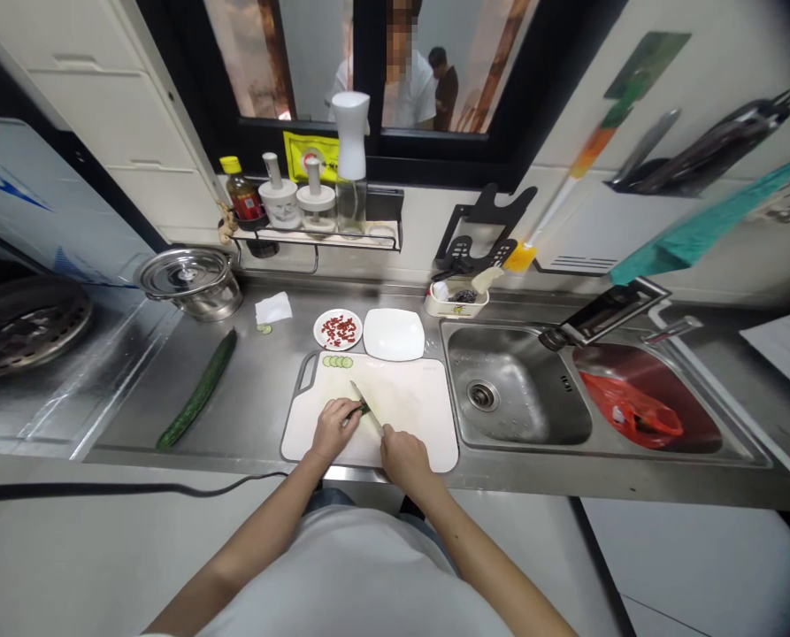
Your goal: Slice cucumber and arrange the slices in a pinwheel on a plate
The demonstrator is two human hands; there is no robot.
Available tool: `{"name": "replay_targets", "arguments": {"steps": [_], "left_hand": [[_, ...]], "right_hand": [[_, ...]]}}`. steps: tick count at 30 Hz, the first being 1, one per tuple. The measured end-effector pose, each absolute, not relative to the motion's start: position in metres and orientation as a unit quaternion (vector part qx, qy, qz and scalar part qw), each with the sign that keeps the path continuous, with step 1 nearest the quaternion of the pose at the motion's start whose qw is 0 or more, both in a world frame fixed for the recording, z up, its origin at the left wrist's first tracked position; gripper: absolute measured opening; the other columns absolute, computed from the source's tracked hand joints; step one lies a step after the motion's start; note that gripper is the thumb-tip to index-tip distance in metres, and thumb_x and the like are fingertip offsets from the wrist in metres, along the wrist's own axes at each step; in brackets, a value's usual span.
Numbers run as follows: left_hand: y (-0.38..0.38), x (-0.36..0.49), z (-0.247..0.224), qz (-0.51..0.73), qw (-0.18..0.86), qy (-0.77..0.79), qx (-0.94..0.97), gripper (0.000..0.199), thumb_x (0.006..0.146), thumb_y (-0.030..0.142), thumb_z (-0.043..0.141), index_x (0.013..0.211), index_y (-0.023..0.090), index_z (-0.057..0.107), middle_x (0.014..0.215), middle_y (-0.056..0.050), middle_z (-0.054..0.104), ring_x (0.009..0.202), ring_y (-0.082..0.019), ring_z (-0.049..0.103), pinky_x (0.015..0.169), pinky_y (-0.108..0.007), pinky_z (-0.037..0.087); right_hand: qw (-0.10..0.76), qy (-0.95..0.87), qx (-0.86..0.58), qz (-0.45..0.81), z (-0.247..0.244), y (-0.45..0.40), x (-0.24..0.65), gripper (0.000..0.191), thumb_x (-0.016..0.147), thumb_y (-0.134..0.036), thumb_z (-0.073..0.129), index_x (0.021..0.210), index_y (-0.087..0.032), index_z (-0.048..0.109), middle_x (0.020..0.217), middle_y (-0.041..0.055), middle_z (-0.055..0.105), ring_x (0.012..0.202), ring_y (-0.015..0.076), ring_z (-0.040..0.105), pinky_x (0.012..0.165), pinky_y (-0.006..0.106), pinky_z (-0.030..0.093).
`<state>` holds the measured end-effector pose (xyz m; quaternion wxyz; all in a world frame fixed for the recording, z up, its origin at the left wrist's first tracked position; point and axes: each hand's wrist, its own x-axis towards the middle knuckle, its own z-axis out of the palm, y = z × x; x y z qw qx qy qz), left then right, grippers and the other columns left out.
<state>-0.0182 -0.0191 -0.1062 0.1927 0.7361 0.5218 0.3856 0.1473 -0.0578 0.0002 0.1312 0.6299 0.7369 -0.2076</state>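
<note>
My left hand (334, 428) is closed over a short piece of cucumber (361, 408) on the white cutting board (413, 380). The fingers cover much of that piece. In my right hand (404, 456) is the handle of a knife (366, 405), its blade slanting up and left against the cucumber piece. Several cucumber slices (338, 362) lie in a row at the board's upper left. Behind the board stand a small plate of chopped red pieces (338, 330) and a white square plate (395, 334). A whole cucumber (199, 389) rests on the counter to the left.
A lidded steel pot (199, 281) stands at the back left, near a white paper (273, 308) and a cucumber end (264, 329). On the right is a double sink (520, 394) with a red bag (633, 411). A rack (321, 239) of bottles and jars hangs behind.
</note>
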Motion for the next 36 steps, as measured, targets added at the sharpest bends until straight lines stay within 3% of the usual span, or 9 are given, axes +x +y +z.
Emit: {"name": "replay_targets", "arguments": {"steps": [15, 36], "left_hand": [[-0.019, -0.018, -0.104, 0.371, 0.196, 0.52, 0.744, 0.022, 0.09, 0.026, 0.049, 0.101, 0.023, 0.068, 0.094, -0.006, 0.067, 0.089, -0.018, 0.06, 0.083, -0.035, 0.048], [-0.018, -0.019, -0.107, 0.379, 0.198, 0.518, 0.741, 0.02, 0.09, 0.027, 0.051, 0.1, 0.023, 0.068, 0.096, -0.006, 0.068, 0.092, -0.018, 0.06, 0.084, -0.035, 0.049]], "right_hand": [[0.128, 0.736, 0.627, -0.221, 0.0, -0.07, 0.154, 0.029, 0.092, -0.012, 0.032, 0.109, -0.012, 0.055, 0.091, 0.0152, 0.068, 0.093, 0.0231, 0.065, 0.072, 0.028, 0.043], [0.125, 0.734, 0.624, -0.235, -0.001, -0.054, 0.147, 0.032, 0.094, -0.017, 0.031, 0.112, -0.012, 0.057, 0.096, 0.0156, 0.068, 0.092, 0.0242, 0.064, 0.072, 0.03, 0.043]]}}
